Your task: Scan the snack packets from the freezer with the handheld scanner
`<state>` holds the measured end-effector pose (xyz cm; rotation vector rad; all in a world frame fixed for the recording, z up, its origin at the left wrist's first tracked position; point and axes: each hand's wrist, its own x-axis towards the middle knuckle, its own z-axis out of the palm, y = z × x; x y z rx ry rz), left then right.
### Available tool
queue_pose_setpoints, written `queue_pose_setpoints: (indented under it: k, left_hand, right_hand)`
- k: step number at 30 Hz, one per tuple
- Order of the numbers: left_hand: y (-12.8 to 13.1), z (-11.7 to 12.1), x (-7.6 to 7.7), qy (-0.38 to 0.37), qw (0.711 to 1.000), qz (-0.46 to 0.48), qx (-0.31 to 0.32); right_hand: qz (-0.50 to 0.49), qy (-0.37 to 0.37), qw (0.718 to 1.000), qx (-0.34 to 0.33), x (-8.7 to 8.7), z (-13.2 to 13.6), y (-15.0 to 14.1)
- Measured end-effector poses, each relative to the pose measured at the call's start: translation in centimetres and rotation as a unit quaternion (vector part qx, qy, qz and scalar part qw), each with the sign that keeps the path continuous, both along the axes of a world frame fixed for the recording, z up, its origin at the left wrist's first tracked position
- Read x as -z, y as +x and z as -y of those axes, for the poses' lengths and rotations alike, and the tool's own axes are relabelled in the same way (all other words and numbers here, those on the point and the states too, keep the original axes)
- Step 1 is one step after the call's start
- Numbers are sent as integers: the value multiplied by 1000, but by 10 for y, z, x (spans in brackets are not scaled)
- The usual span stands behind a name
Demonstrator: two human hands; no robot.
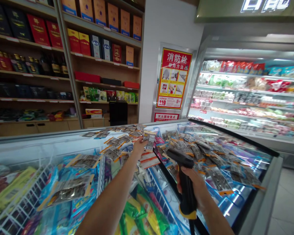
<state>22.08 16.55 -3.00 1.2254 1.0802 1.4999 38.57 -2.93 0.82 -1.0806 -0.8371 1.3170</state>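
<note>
Holding | left hand (138, 146): packet (150, 138), farther out | right hand (196, 184): scanner (187, 187), nearer

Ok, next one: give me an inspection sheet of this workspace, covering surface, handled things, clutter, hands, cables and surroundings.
Surface: glass lid on a chest freezer, beside an open section with wire baskets.
Handled things: small packet; handheld scanner.
Clutter: loose packets overlapping on the lid, others lying over the baskets' bagged goods.
Hands: left hand holds the small packet; right hand grips the scanner.
Cables: black cord below the scanner handle; far end out of view.
Surroundings: shelves of boxes, red poster, lit display shelves.
</note>
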Motion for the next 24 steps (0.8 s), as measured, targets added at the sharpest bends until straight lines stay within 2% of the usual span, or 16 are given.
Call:
queue_pose_setpoints:
  k: [3, 5, 12, 16, 20, 24]
  left_hand:
    - [-2, -1, -2, -15, 996, 82, 32]
    - [-3, 1, -4, -29, 992, 116, 32]
    - [-1, 8, -7, -41, 992, 114, -23]
    - [0, 8, -7, -30, 988, 149, -3]
    - [-1, 5, -6, -27, 986, 166, -1]
    - [0, 4, -6, -61, 986, 156, -16]
  right_hand:
    - [24, -19, 999, -18, -2, 1, -5]
    - [37, -27, 999, -26, -3, 2, -10]
    - [73, -31, 996, -41, -6, 6, -19]
    - [67, -33, 997, -36, -4, 5, -18]
    - [63, -24, 998, -9, 0, 0, -12]
    - [43, -8, 997, 58, 0, -4, 4]
